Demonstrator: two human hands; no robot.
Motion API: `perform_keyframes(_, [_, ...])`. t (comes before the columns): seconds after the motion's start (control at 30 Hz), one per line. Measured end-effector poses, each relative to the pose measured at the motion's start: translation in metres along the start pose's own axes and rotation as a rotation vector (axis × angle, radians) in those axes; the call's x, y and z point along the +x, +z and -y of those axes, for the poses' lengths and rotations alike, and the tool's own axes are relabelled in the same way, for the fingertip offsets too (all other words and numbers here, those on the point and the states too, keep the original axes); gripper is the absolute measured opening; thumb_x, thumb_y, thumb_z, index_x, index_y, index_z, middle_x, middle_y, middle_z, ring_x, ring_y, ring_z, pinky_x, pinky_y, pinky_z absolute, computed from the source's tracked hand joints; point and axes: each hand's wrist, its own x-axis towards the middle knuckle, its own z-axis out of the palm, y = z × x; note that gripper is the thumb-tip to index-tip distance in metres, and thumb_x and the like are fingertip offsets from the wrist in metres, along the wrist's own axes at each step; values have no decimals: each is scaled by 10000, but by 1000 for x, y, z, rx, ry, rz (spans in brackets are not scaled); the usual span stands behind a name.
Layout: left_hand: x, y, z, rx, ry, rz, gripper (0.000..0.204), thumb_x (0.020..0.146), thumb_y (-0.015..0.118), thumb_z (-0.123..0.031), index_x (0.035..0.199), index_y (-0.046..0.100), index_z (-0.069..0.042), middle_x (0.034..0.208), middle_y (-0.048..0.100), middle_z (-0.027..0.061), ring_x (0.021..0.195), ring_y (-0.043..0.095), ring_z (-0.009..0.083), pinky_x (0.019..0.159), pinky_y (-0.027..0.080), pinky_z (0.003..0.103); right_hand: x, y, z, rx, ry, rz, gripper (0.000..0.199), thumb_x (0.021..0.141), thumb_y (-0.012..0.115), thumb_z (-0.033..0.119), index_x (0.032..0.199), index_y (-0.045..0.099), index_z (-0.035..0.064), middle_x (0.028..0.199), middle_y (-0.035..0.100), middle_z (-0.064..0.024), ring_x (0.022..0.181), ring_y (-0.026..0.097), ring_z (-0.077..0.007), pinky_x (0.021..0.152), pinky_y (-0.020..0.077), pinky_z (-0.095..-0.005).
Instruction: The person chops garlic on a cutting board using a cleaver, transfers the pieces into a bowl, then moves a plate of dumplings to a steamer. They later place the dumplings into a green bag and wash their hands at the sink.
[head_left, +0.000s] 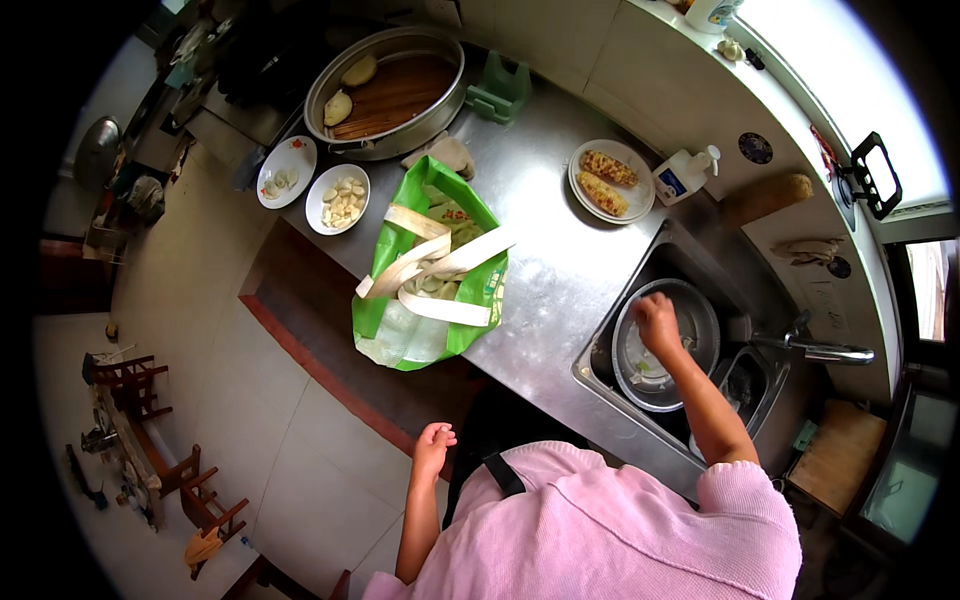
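Note:
My right hand (655, 320) hangs over a round metal basin (714, 345) that sits in the sink. Its fingers are drawn together, and whatever they may hold is hidden. Pale scraps and a bit of green lie low in the basin. My left hand (433, 452) is off the counter's front edge, close to my body. Its fingers are curled, and the inside of the hand does not show. Nearest to it on the counter is a green bag (375, 315) with pale straps, slumped over the edge, with pale green pieces inside.
Left of the bag stand a bowl of peeled garlic cloves (343, 200), a white dish (298, 158) and a large metal steamer pan (330, 140). A plate with two corn cobs (606, 184) and a pump bottle (686, 178) are behind the sink. A faucet (825, 352) reaches in from the right.

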Motion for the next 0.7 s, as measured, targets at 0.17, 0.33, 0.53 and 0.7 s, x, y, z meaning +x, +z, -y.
perform_keyframes(0.17, [11,3,-14,31,72,43,184,867,448,-190,958,534,-55,832,582,48,732,556,106,666,410,228,131,-1,54,169,-258,-294,109,696,523,33,775,569,91,808,523,-107,787,495,-291,699,370,-418])
perform_keyframes(0.33, [2,-12,-9,68,98,0,199,871,450,-172,955,529,-10,823,580,71,726,561,121,700,443,241,272,25,93,-63,-277,-295,155,741,463,75,841,571,122,863,533,-96,870,505,-276,793,331,-477])
perform_keyframes(0.53, [-12,-35,29,19,-14,-118,186,868,462,-163,951,529,-11,807,579,73,717,562,124,686,447,242,306,87,75,-546,45,-100,255,816,368,151,924,593,97,960,571,-110,966,514,-257,924,149,-612])
perform_keyframes(0.7, [-12,-31,24,14,-22,-89,185,867,459,-160,956,529,-14,820,580,78,723,563,130,684,448,246,259,90,98,-664,-149,85,231,810,382,153,929,571,93,957,558,-111,948,509,-263,872,202,-582])
